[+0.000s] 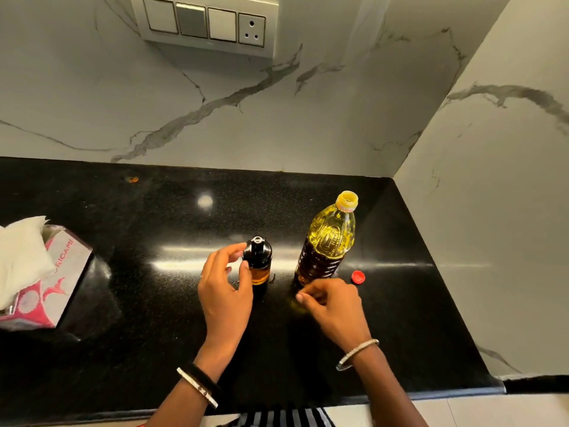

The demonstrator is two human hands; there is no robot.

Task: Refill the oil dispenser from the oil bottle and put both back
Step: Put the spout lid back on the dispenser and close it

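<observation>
L hand (224,291) pinches oil dispenser (258,263) at its black top, thumb + index curled on it. Dispenser upright, mid black counter (123,272). R hand (334,303) loosely curled, nothing in it, by oil bottle (329,245) base. Bottle uncapped, upright, right of dispenser; its red cap (357,277) lies beside it. Far left: tissue box (58,282).

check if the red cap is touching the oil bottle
Apart. The head view shows the red cap lying on the counter to the right of the oil bottle, with a strip of bare black surface between them.
</observation>
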